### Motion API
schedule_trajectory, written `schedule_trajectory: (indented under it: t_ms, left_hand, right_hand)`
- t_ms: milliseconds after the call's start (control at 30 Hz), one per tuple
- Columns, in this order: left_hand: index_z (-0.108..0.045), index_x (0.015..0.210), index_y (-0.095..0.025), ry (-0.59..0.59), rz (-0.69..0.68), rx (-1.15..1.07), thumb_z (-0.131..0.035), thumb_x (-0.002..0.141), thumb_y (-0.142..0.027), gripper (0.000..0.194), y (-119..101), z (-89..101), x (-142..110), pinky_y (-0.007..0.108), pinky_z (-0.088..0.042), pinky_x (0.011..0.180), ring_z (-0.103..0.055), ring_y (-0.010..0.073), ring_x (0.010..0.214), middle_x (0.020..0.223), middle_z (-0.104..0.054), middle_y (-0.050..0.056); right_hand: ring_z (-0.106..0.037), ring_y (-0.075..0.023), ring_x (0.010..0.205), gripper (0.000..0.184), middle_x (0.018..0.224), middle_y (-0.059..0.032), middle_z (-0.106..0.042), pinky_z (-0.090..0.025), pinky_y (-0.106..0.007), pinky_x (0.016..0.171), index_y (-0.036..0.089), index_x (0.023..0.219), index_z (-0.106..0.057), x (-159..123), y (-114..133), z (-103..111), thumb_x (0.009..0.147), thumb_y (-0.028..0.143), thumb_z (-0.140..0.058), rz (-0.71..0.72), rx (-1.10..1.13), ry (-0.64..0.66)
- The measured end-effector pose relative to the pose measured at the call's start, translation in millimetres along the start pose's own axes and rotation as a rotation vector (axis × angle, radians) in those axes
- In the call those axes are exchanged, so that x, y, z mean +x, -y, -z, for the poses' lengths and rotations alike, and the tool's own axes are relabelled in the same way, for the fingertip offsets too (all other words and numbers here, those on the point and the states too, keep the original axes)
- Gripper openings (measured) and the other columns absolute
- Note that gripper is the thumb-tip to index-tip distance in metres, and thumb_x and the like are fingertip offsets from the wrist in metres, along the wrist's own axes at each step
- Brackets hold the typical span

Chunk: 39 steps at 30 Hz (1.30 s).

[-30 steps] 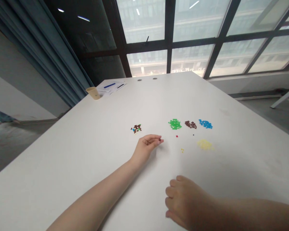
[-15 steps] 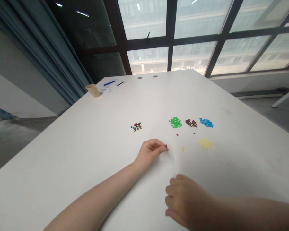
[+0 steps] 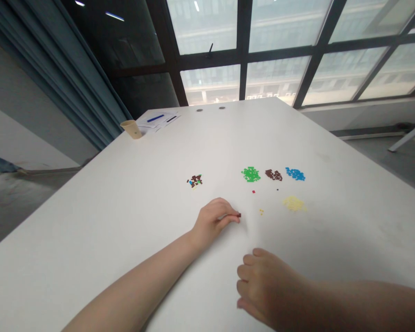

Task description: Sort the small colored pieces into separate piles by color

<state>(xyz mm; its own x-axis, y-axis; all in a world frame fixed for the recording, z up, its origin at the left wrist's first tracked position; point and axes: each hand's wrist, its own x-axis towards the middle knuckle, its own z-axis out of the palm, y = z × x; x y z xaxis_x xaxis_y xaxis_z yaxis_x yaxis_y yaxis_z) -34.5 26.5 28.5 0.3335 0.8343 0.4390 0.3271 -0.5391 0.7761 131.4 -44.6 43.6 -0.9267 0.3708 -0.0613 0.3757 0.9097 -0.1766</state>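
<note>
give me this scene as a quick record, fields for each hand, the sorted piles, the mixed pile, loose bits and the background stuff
left hand: fingertip grip on a small brown piece
right hand: curled, nearer the camera; contents hidden
sorted piles: green pile, brown pile, blue pile in a row; pale yellow pile nearer
mixed pile: mostly brown, some blue and green; left of the green pile
loose bits: red piece, dark speck, few yellow pieces
background: paper cup, papers, blue pen
</note>
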Motion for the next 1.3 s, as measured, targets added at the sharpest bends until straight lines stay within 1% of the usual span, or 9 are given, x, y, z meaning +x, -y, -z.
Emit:
schedule_trajectory:
  t_ms: [133,367,533,800,933,1000,1100,1200,1300]
  left_hand:
    - [-0.07,0.074,-0.024,0.02,-0.02,0.016,-0.062,0.072,-0.025,0.008,1,-0.3,0,0.031,-0.046,0.068,-0.058,0.0184,0.07,0.069,-0.068,0.004]
    - [-0.068,0.074,-0.021,0.026,-0.039,-0.036,-0.062,0.073,-0.025,0.008,2,-2.7,0,0.028,-0.046,0.068,-0.058,0.0163,0.071,0.07,-0.068,0.005]
    - [-0.066,0.068,-0.018,0.029,0.006,-0.143,-0.062,0.073,-0.025,0.009,5,-6.2,-2,0.027,-0.045,0.068,-0.058,0.0144,0.069,0.068,-0.066,0.005]
    - [-0.064,0.068,-0.017,0.123,0.147,-0.208,-0.06,0.075,-0.029,0.014,7,-8.7,-4,0.026,-0.043,0.068,-0.057,0.0141,0.069,0.069,-0.064,0.004]
    - [-0.065,0.084,-0.018,0.188,0.287,-0.188,-0.059,0.074,-0.031,0.018,13,-13.1,-5,0.026,-0.043,0.072,-0.057,0.015,0.076,0.08,-0.067,0.005]
    - [-0.063,0.092,-0.018,0.198,0.332,-0.159,-0.059,0.075,-0.033,0.023,16,-14.8,-6,0.026,-0.043,0.073,-0.057,0.0155,0.079,0.086,-0.067,0.006]
    - [-0.063,0.091,-0.018,0.21,0.363,-0.119,-0.054,0.078,-0.035,0.023,19,-15.8,-6,0.027,-0.043,0.073,-0.057,0.0154,0.08,0.088,-0.067,0.006]
    - [-0.062,0.088,-0.018,0.223,0.361,-0.107,-0.052,0.079,-0.035,0.022,18,-16.1,-6,0.027,-0.043,0.073,-0.057,0.0149,0.08,0.087,-0.066,0.006]
    - [-0.061,0.089,-0.017,0.23,0.354,-0.126,-0.052,0.079,-0.034,0.022,18,-16.7,-5,0.027,-0.043,0.074,-0.058,0.0144,0.08,0.087,-0.066,0.006]
  right_hand:
    - [-0.047,-0.0146,0.06,0.019,0.062,-0.0011,-0.057,-0.026,-0.028,0.054,0.018,0.067,-0.058,-2,-12,16,0.078,0.032,-0.058,-0.025,0.0,-0.073]
    - [-0.046,-0.013,0.065,0.015,0.064,-0.0004,-0.053,-0.03,-0.027,0.063,0.018,0.072,-0.06,-10,-74,56,0.082,0.028,-0.054,-0.154,0.081,-0.451]
    - [-0.048,-0.0134,0.069,0.014,0.067,-0.0007,-0.055,-0.032,-0.028,0.069,0.023,0.088,-0.065,-6,-93,48,0.08,0.031,-0.057,-0.093,0.218,-0.507]
    - [-0.048,-0.0113,0.066,0.014,0.061,0.0013,-0.054,-0.032,-0.027,0.072,0.023,0.077,-0.066,3,-88,33,0.082,0.025,-0.054,-0.085,0.234,-0.526]
    - [-0.049,-0.0117,0.067,0.013,0.064,-0.0001,-0.056,-0.034,-0.025,0.069,0.019,0.076,-0.065,0,-104,39,0.081,0.023,-0.054,-0.086,0.29,-0.54]
    - [-0.048,-0.0114,0.065,0.014,0.066,-0.0012,-0.058,-0.035,-0.024,0.066,0.018,0.077,-0.065,-6,-125,45,0.081,0.024,-0.054,-0.175,0.314,-0.579]
    - [-0.048,-0.011,0.062,0.014,0.071,-0.0021,-0.059,-0.034,-0.023,0.062,0.018,0.081,-0.065,-20,-164,44,0.081,0.024,-0.053,-0.495,0.226,-0.622]
    - [-0.051,-0.0125,0.067,0.015,0.072,-0.0016,-0.061,-0.03,-0.025,0.062,0.021,0.079,-0.066,-29,-195,31,0.079,0.024,-0.051,-0.749,0.041,-0.496]
    - [-0.053,-0.0158,0.073,0.016,0.075,-0.0015,-0.064,-0.025,-0.028,0.064,0.023,0.074,-0.067,-30,-207,15,0.077,0.025,-0.052,-0.811,-0.034,-0.405]
